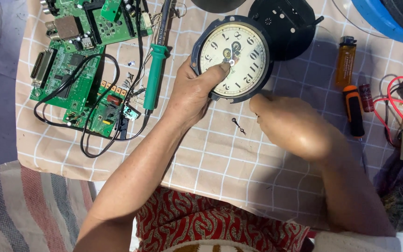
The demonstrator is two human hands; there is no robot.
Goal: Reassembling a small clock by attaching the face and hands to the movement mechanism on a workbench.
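Left hand (193, 91) grips the clock (232, 58); right hand (291, 126) hovers beside it.

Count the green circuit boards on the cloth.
3: a large board at left, another at the top edge, a small one below; more may lie out of view.
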